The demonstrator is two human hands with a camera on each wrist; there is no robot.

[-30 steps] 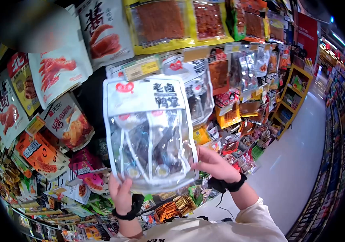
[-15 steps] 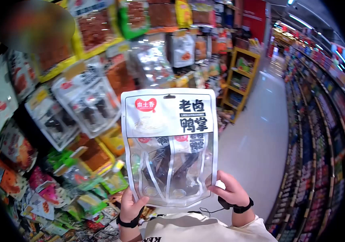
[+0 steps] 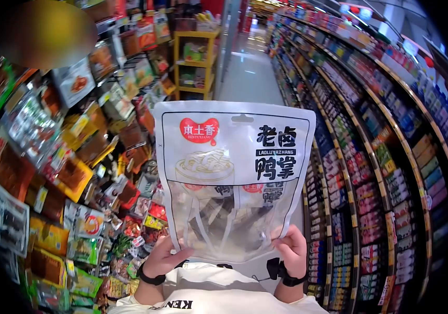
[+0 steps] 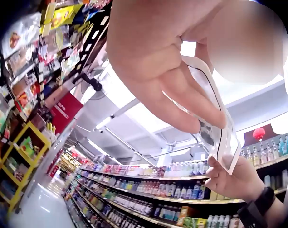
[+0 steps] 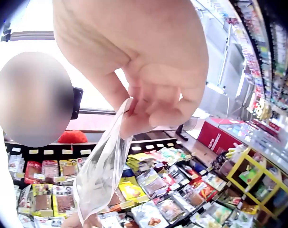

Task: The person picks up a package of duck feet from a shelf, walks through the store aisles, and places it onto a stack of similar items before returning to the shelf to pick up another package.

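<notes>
A white snack pouch (image 3: 239,141) with a red heart logo, black lettering and a clear lower window is held upright before the person's chest. Dark pieces in smaller inner packs show through the window. My left hand (image 3: 162,257) pinches its lower left corner, thumb in front. At the lower right edge, my right hand (image 3: 291,250) pinches it between thumb and curled fingers. Seen by the left wrist camera, the fingers (image 4: 186,95) of the left hand lie along the pouch's back. From the right wrist, the pouch (image 5: 103,166) appears edge-on.
Hanging snack packs (image 3: 85,220) crowd the rack on the left. Long shelves of bottles (image 3: 360,209) line the right side. A yellow stand (image 3: 196,65) is farther along, beside the aisle floor (image 3: 252,70). Dark straps circle both wrists.
The view has swung right, from the snack rack to the aisle and bottle shelves. The pouch has come away from the rack and nearer, still held by both hands.
</notes>
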